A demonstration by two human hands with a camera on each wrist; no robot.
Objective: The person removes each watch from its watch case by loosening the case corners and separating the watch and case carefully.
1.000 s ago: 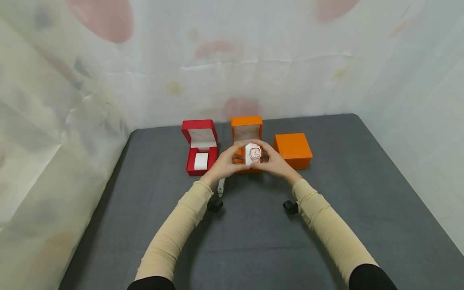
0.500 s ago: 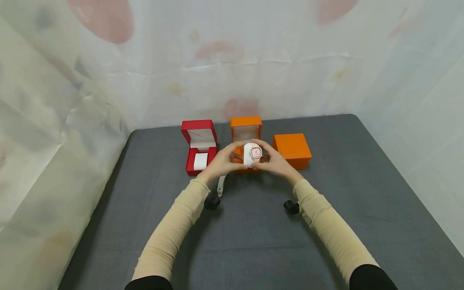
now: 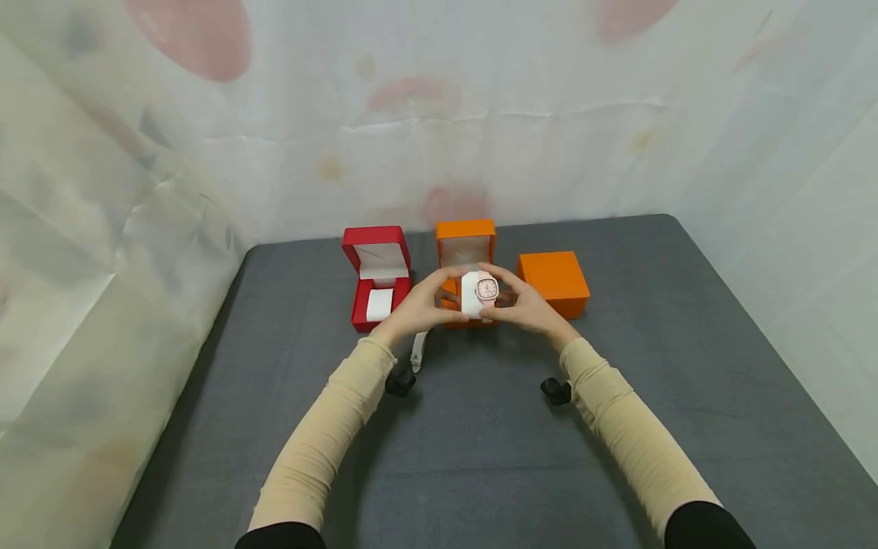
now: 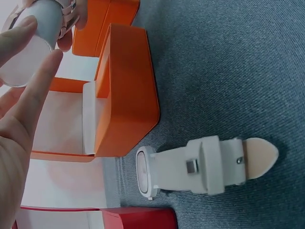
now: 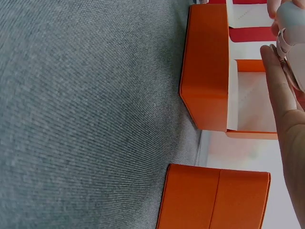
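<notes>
Both hands meet just in front of the open orange box (image 3: 466, 242). Between them is a white cushion (image 3: 471, 296) with a pink watch (image 3: 487, 288) wrapped round it. My left hand (image 3: 427, 303) grips the cushion's left end, which also shows in the left wrist view as a pale cushion (image 4: 33, 45) between the fingers (image 4: 33, 90). My right hand (image 3: 524, 305) curls round the watch side; in the right wrist view the pink watch (image 5: 291, 40) shows at the fingers (image 5: 283, 105). The orange box's inside (image 4: 62, 119) holds nothing.
An open red box (image 3: 377, 271) with a white cushion (image 3: 379, 303) stands to the left. A shut orange box (image 3: 554, 282) stands to the right. A white watch (image 4: 200, 164) lies flat on the grey table (image 3: 480, 457) under my left wrist. Patterned sheets wall the table.
The pink watch face has shifted slightly to the right on the cushion. Both hands stay in nearly the same place before the orange box.
</notes>
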